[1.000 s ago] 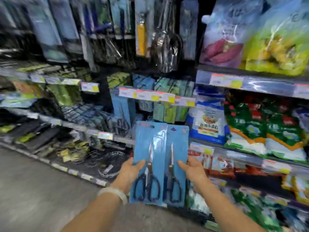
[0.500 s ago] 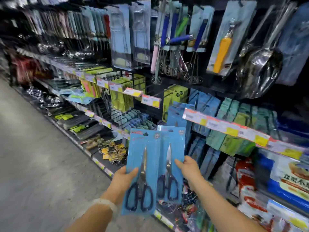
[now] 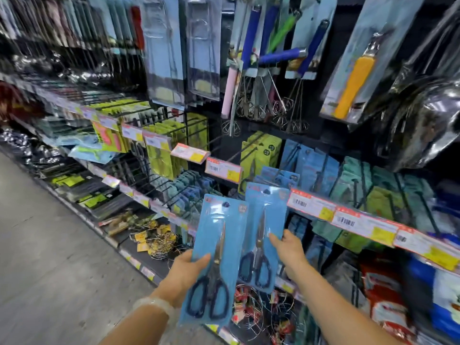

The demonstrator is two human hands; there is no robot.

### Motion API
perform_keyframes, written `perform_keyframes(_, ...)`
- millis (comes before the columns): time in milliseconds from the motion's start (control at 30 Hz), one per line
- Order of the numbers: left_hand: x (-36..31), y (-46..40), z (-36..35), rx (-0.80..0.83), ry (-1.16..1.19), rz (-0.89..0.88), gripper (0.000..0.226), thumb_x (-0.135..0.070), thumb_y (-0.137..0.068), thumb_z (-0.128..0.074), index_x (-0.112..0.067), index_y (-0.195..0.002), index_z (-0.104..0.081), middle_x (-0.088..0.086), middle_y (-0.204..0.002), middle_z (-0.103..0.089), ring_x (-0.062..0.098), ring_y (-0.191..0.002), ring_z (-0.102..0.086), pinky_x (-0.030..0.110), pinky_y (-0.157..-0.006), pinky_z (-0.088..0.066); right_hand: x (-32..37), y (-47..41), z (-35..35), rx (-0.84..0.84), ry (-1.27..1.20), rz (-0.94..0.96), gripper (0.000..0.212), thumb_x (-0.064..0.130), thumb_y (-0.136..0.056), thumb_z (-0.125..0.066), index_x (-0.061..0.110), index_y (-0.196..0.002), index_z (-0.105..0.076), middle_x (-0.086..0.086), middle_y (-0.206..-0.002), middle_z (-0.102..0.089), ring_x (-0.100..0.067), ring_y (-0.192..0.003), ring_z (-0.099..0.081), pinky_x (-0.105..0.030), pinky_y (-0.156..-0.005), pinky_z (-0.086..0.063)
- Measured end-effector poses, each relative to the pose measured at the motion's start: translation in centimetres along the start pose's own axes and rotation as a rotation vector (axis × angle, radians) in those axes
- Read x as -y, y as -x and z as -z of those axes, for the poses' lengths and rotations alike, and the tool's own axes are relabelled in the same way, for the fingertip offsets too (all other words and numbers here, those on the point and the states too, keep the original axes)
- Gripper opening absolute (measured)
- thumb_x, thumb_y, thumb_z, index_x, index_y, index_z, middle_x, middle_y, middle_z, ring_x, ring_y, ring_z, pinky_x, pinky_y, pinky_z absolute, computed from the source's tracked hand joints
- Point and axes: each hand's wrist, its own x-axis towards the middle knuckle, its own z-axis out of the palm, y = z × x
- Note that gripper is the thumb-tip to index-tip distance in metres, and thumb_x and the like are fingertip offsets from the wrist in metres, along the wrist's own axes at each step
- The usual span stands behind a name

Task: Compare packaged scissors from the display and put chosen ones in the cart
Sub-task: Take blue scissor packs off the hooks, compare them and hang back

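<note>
Blue card backing, clear blister front: two packs of scissors are held up side by side, nearest the camera, in front of the shelving; the left hand (image 3: 185,272) grips the nearer pack (image 3: 214,260) at its left edge, thumb laid across the front and fingers hidden behind, so the black handles and blade stay uncovered for reading; a pale bracelet (image 3: 155,305) sits on that wrist. The right hand (image 3: 290,252) pinches the farther pack (image 3: 261,235) at its right edge, thumb on the front face, fingers behind; this pack stands slightly higher and farther, its left edge close to the other's right edge, apparently so the two can be judged together. Comparison appears to be in hand; no cart is in view. Beyond, at right, a shelf rail of price tags (image 3: 348,217) runs past hanging blue and teal packs (image 3: 311,168); farther up, whisks (image 3: 261,105) hang on pegs; grey floor (image 3: 49,245) lies to the left.
</note>
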Motion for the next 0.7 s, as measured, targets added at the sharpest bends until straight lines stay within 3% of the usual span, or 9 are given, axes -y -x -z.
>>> perform_keyframes(67,-0.7,-1.3,-0.4,0.044,-0.033,-0.002,0.019,-0.014,-0.088,-0.065,-0.005,-0.104,-0.068,0.016,-0.097,-0.073,0.035,-0.094,-0.069,0.050,-0.088,-0.054,-0.3,-0.6,-0.1,-0.012,0.023,-0.021,0.029,0.016,-0.093,-0.055,-0.004,-0.114,-0.055,-0.023,-0.116,-0.061,-0.036,-0.100,-0.061,-0.049,-0.094,-0.048)
perform_keyframes(200,-1.6,-3.5,-0.9,0.123,-0.097,-0.026,0.009,-0.009,-0.090,-0.060,-0.008,-0.096,-0.068,0.006,-0.081,-0.071,0.018,-0.069,-0.066,0.023,-0.057,-0.056,-0.3,-1.8,-0.7,-0.073,0.026,-0.037,0.025,0.015,-0.093,-0.055,0.000,-0.113,-0.056,-0.018,-0.106,-0.063,-0.033,-0.095,-0.062,-0.044,-0.087,-0.051)
perform_keyframes(267,-2.3,-4.7,-0.8,0.160,-0.130,-0.053,0.012,-0.008,-0.091,-0.059,-0.005,-0.100,-0.067,0.006,-0.082,-0.069,0.014,-0.068,-0.063,0.015,-0.052,-0.053,-0.2,-2.8,-1.1,-0.120,0.035,-0.031,0.023,0.014,-0.092,-0.056,0.001,-0.110,-0.057,-0.017,-0.104,-0.065,-0.029,-0.088,-0.062,-0.040,-0.080,-0.052)
perform_keyframes(400,-3.5,-7.0,-0.4,0.229,-0.171,-0.046,0.017,-0.009,-0.092,-0.058,-0.001,-0.105,-0.066,0.008,-0.086,-0.069,0.020,-0.075,-0.064,0.028,-0.070,-0.053,0.9,-5.3,-1.9,-0.188,0.051,-0.084,0.032,0.019,-0.094,-0.053,0.008,-0.123,-0.054,-0.014,-0.117,-0.062,-0.030,-0.101,-0.060,-0.034,-0.083,-0.048)
perform_keyframes(533,-3.7,-8.9,-0.2,0.279,-0.200,-0.010,0.016,-0.014,-0.091,-0.060,-0.005,-0.101,-0.067,0.006,-0.087,-0.072,0.024,-0.083,-0.067,0.042,-0.090,-0.053,1.4,-7.0,-2.3,-0.314,-0.027,-0.128,0.035,0.018,-0.092,-0.057,-0.001,-0.121,-0.055,-0.018,-0.118,-0.062,-0.027,-0.099,-0.058,-0.028,-0.076,-0.037)
perform_keyframes(633,-3.3,-10.0,-0.5,0.310,-0.209,-0.015,0.020,-0.014,-0.090,-0.061,-0.005,-0.107,-0.066,0.006,-0.089,-0.071,0.023,-0.084,-0.064,0.039,-0.088,-0.052,1.0,-7.7,-2.0,-0.370,-0.090,-0.220,0.049,0.031,-0.083,-0.068,-0.001,-0.119,-0.056,-0.015,-0.119,-0.063,-0.028,-0.103,-0.061,-0.033,-0.081,-0.043)
perform_keyframes(700,-3.1,-10.4,-1.0,0.346,-0.196,-0.011,0.019,-0.011,-0.090,-0.061,-0.006,-0.109,-0.065,0.007,-0.093,-0.070,0.023,-0.084,-0.064,0.034,-0.082,-0.051,0.8,-7.0,-1.7,-0.297,-0.038,-0.264,0.052,0.041,-0.083,-0.066,0.002,-0.116,-0.056,-0.006,-0.115,-0.063,-0.026,-0.106,-0.059,-0.029,-0.082,-0.041)
